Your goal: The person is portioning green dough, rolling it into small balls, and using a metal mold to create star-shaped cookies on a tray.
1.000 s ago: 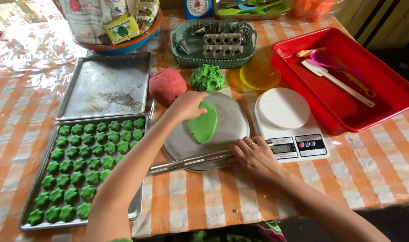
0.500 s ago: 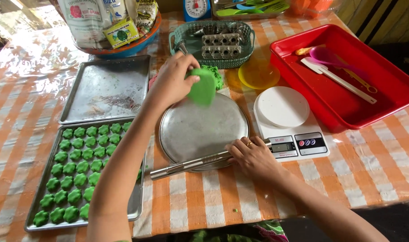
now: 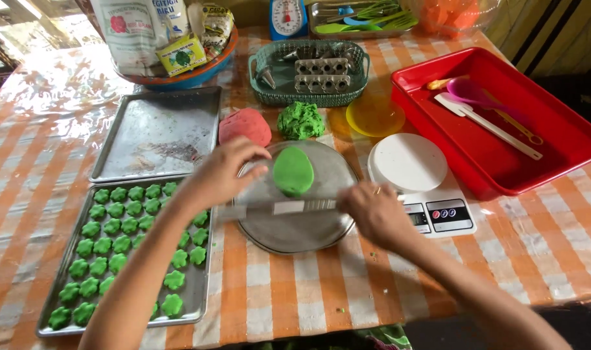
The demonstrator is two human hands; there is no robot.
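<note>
A flattened oval of green dough (image 3: 293,170) lies on a round metal plate (image 3: 295,227) in the middle of the table. My left hand (image 3: 221,174) rests at the plate's left rim, its fingertips just left of the dough. My right hand (image 3: 371,212) grips one end of a long metal rod (image 3: 279,207), which lies across the plate in front of the dough. A lump of green dough (image 3: 300,120) and a lump of red dough (image 3: 245,126) sit just behind the plate.
A baking tray (image 3: 192,311) with several green cookie shapes lies at the left, an empty tray (image 3: 156,133) behind it. A white kitchen scale (image 3: 415,178), a yellow lid (image 3: 374,115), a red bin (image 3: 502,123) with utensils and a green basket (image 3: 308,72) stand to the right and back.
My left hand lifted the green dough piece off the plate, then laid it back flat. My right hand brought the metal rod up across the plate.
</note>
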